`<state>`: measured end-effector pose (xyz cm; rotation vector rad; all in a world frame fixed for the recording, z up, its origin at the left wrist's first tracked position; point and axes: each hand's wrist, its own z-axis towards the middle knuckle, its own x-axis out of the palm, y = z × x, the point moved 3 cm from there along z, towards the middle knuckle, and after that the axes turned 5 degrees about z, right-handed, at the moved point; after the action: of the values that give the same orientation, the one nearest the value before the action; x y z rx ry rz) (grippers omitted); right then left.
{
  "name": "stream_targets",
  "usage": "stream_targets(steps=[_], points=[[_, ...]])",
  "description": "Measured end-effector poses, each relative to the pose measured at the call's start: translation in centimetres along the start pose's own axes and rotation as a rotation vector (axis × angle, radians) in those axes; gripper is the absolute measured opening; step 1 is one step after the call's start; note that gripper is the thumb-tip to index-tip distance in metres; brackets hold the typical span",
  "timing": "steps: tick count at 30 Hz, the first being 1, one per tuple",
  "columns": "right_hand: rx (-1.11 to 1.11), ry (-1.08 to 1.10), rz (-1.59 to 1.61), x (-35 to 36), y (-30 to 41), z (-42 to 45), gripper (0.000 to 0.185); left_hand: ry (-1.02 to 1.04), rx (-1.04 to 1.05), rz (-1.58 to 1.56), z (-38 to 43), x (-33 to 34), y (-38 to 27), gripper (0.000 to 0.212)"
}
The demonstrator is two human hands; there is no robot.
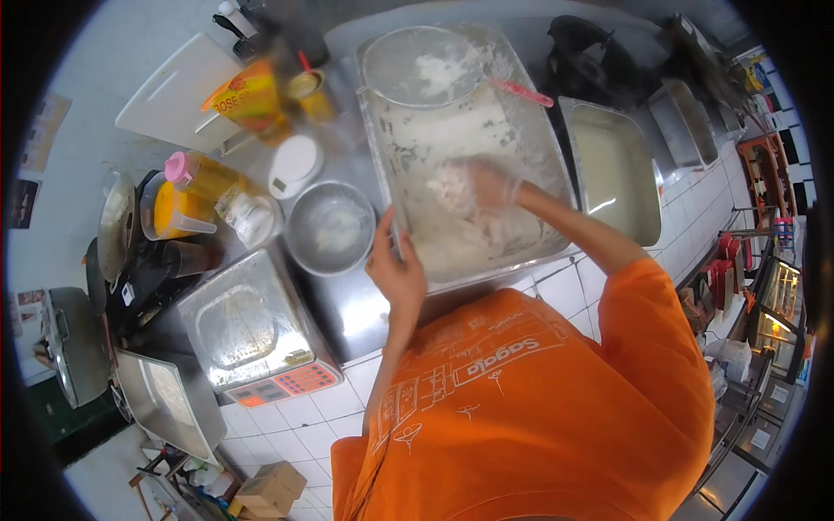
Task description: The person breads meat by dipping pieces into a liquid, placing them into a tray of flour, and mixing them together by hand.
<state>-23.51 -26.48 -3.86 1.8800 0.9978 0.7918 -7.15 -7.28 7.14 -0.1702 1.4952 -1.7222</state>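
A large metal tray holds a layer of white flour. My right hand, in what looks like a clear plastic glove and blurred, is down in the flour at a pale, flour-coated lump; whether its fingers grip the lump is hidden. Bare, with thumb and fingers apart, my left hand rests against the tray's left rim near the front corner. A round sieve with some flour in it lies across the tray's far end. Beside it is a red-handled tool. The metal bowl left of the tray contains white powder.
To the right stands a deep metal pan of pale liquid. A scale is at the left front. Behind it are a pink-lidded bottle, a jug with orange contents, a white round lid and a yellow pouch.
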Motion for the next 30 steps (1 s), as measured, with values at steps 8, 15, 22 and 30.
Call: stream_targets(steps=[8,15,22,30], points=[[0.199,-0.084,-1.132,0.9,10.4,-8.2,0.047,-0.022,-0.008,0.016,-0.3,-0.5,0.5,0.034],[0.222,0.088,-1.087,3.6,0.2,-7.5,0.058,0.124,-0.145,-0.057,-0.5,-0.4,-0.4,0.034],[-0.036,-0.023,-0.450,11.1,0.4,-2.3,0.062,-0.005,-0.007,0.007,-0.9,-0.3,-0.1,0.031],[-0.095,-0.032,0.238,9.0,4.9,-4.5,0.062,0.061,-0.056,-0.002,-0.7,-0.7,-1.0,0.027]])
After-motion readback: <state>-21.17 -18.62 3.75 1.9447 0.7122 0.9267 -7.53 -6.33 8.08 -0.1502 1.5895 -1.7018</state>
